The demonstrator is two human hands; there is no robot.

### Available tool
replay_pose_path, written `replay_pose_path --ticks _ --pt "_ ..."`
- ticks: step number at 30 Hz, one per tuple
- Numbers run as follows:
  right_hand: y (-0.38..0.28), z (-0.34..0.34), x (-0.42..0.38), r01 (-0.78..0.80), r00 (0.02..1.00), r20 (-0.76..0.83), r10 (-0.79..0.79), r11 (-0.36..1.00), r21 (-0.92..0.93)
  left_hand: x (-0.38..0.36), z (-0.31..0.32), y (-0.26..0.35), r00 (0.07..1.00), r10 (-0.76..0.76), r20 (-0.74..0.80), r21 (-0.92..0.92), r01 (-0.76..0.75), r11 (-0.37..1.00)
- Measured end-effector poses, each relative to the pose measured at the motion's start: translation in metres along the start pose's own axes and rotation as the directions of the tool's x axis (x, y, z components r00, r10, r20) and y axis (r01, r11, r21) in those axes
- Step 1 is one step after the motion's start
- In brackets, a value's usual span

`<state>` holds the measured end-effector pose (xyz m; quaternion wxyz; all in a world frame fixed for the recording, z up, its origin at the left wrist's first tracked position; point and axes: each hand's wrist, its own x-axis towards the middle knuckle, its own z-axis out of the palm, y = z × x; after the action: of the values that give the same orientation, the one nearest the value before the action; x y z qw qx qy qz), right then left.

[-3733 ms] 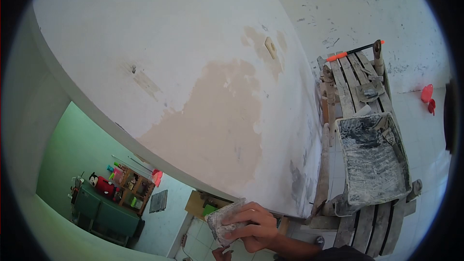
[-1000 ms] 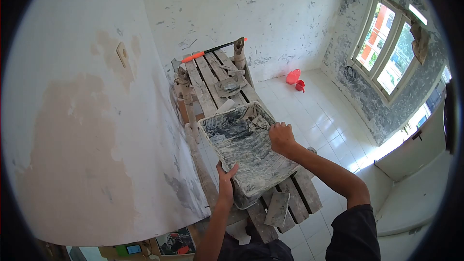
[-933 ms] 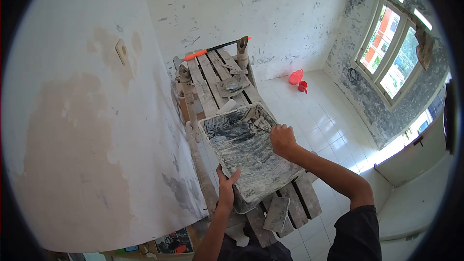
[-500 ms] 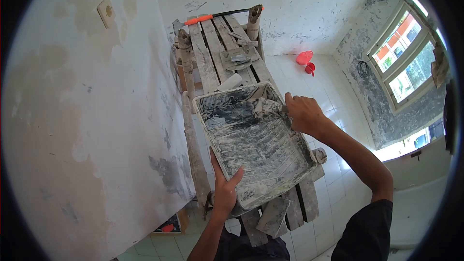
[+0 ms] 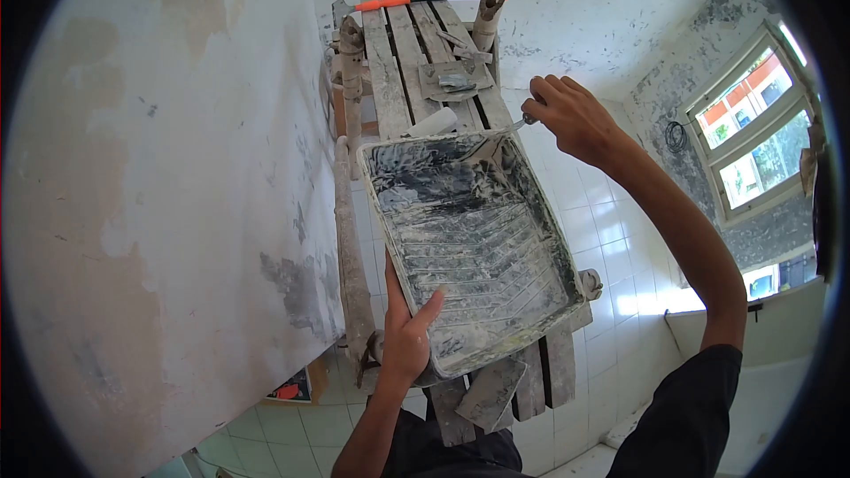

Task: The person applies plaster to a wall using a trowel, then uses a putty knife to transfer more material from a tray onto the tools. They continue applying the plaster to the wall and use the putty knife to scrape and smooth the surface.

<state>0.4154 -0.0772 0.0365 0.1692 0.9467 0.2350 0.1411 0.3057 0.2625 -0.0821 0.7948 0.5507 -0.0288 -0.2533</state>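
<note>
A paint tray [image 5: 478, 257], smeared with pale and dark residue, is tilted over the wooden slatted platform. My left hand [image 5: 409, 341] grips its lower left edge, thumb over the rim. Above the tray's upper right corner, my right hand [image 5: 571, 117] is closed round the handle of a small tool [image 5: 524, 122], whose far end is near the rim; its shape is hard to make out. Just behind the tray lies a white roller [image 5: 432, 123].
The slatted platform [image 5: 390, 80] carries a flat plate [image 5: 453, 80] with a scraper-like piece and a long orange-and-black tool [image 5: 386, 3]. A patchy wall [image 5: 204, 212] stands on the left. A window [image 5: 753, 115] is at the right.
My right hand has lifted up and away from the tray's inside with the small tool. The view has shifted, and the red items on the floor are now hidden.
</note>
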Motion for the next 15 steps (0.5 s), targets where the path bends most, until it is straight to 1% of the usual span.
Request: replay_pose_path --ticks 3,6,9,15 --pt "0.004 0.006 0.003 0.007 1.0 -0.019 -0.008 1.0 -0.017 0.0 0.001 0.002 1.0 0.021 -0.003 0.008 -0.021 1.0" --pt "0.008 0.009 0.003 -0.024 1.0 -0.001 0.024 1.0 0.006 -0.001 0.002 0.002 1.0 0.023 -0.002 0.002 -0.023 1.0" --pt "0.01 0.009 0.005 0.024 1.0 -0.022 -0.023 0.999 0.025 0.0 0.001 0.0 1.0 0.02 -0.007 0.001 -0.02 1.0" --pt "0.013 0.009 0.003 -0.026 1.0 0.012 0.025 0.998 0.056 -0.001 0.002 0.001 1.0 0.027 -0.013 -0.004 -0.028 1.0"
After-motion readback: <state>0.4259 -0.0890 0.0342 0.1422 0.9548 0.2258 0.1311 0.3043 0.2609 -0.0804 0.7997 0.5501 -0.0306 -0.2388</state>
